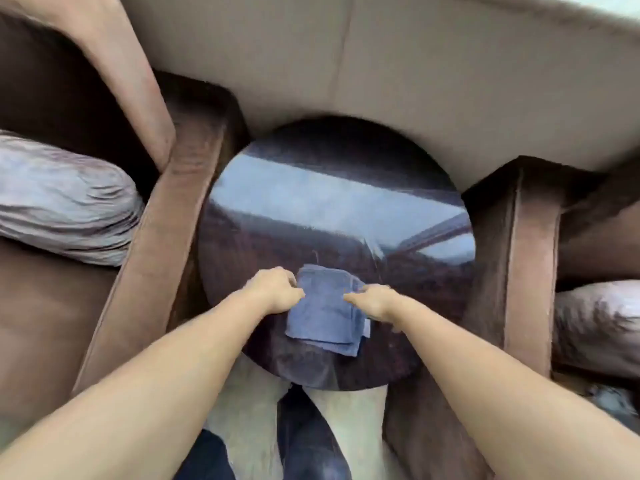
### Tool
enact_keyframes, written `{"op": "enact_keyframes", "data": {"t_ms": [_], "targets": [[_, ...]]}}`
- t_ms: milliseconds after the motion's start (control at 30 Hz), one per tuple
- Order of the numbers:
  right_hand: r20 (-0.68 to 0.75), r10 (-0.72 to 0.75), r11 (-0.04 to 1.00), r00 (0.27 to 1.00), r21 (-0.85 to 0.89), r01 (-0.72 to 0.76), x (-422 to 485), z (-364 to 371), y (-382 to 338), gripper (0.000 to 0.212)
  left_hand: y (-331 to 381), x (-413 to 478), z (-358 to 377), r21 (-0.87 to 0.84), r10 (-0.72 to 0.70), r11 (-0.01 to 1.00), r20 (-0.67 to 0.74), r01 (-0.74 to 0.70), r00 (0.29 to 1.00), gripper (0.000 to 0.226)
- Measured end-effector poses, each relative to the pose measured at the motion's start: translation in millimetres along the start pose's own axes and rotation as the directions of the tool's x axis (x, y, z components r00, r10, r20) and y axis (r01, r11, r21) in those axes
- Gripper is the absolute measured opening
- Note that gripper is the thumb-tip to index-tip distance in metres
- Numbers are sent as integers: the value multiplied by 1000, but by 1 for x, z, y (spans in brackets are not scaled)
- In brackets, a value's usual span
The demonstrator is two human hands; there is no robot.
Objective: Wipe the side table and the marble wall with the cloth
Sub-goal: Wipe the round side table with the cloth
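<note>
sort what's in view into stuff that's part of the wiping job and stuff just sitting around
Part of the job:
blue cloth
round side table
wall behind the table
left hand and right hand, both on the cloth

Just there:
brown sofa arm on the left
brown armchair on the right
grey cushion

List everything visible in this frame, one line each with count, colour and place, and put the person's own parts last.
side table: one, round, dark glossy, centre
cloth: one, blue, folded, on table's near edge
wall: one, beige, behind table
sofa arms: two, brown, either side of table
cushions: two, grey, far left and far right
floor: pale, below table
left hand: on cloth's left edge
right hand: on cloth's right edge
</note>
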State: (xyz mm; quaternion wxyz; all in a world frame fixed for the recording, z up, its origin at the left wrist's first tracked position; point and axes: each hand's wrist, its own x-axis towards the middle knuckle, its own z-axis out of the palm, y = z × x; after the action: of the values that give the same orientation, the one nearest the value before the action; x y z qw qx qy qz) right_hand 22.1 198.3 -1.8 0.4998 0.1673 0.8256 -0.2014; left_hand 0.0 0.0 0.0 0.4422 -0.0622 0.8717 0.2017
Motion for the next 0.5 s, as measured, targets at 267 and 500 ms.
{"op": "enact_keyframes", "data": {"t_ms": [267,500], "targets": [[-341,435,670,833,741,-47,40,59,9,50,-22,29,65,-524,-239,833,-51,177,970,20],[102,84,273,991,954,-122,-6,53,-26,15,-26,-14,45,-883,-157,412,174,224,972,18]]}}
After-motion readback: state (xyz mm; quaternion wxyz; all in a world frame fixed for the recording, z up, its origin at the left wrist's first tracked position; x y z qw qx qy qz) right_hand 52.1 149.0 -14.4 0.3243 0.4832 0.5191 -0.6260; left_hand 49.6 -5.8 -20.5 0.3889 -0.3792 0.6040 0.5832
